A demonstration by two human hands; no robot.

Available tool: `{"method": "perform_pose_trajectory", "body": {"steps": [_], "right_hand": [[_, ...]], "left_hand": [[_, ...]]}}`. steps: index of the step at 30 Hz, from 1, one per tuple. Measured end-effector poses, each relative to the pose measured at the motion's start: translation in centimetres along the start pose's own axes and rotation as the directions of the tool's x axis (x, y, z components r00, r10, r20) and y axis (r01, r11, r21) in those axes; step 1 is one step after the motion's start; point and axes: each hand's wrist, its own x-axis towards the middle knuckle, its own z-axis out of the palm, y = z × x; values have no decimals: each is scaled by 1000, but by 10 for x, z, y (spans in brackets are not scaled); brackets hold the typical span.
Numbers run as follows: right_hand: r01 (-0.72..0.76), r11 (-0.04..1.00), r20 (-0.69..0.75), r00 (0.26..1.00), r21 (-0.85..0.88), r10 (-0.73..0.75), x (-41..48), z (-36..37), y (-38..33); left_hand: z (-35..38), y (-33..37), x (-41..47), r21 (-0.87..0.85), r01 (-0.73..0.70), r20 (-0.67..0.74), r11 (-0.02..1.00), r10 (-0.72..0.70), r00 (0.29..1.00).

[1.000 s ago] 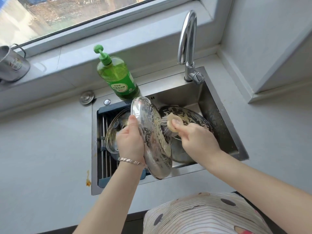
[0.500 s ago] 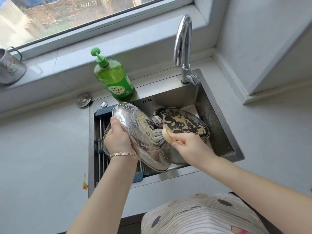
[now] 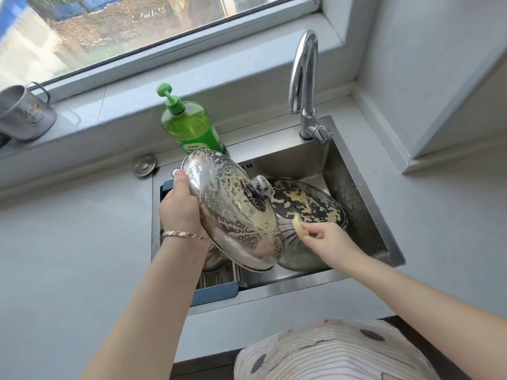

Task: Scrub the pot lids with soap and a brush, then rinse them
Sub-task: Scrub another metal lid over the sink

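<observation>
Sink (image 3: 301, 160) | left grip (image 3: 181, 209) holds soapy lid (image 3: 236, 215) | right grip (image 3: 326, 237) pinches brush (image 3: 297, 228)

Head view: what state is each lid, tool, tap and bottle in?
Held lid: tilted, foamy, left hand grips its rim.
Second lid: foamy, resting in the sink.
Brush: held by right hand, bristles against held lid.
Tap: no water running.
Soap bottle: upright, behind sink.

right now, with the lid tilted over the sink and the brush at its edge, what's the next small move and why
Probably sweep the brush up across the lid toward its knob. The right hand has the bristles at the lid's lower edge, the left hand grips the upper left rim, tilting it, and the suds are patchy; the tap is not running.
</observation>
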Motion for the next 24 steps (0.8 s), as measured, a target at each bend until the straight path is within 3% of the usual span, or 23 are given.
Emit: {"method": "perform_pose_trajectory", "body": {"steps": [3,5,8,11,14,18,21,24], "right_hand": [[-151,958,-114,976,243,183,7,-21,-2],[-127,934,-168,967,333,191,11,-29,-11],[-31,960,-201,975,277,89,18,-29,-33],[-57,985,-92,993,165,72,22,-19,-49],[-37,983,-70,996,182,50,20,-10,-53],[-157,971,-119,976,181,180,23,0,-44],[-260,894,-120,939,365,322,31,1,-42],[-310,779,-96,900,545,425,43,-3,-41]], "left_hand": [[-3,-5,6,-56,170,65,984,-166,984],[-2,-8,0,-65,229,118,971,-221,968],[3,-10,-11,-37,283,205,958,-270,941],[7,-11,-14,7,355,313,935,-339,887],[7,-12,-8,75,388,367,919,-387,846],[6,-10,-6,99,453,451,886,-446,773],[6,-18,-23,117,389,542,914,-387,746],[4,-41,-45,196,121,497,973,-206,843]]}}
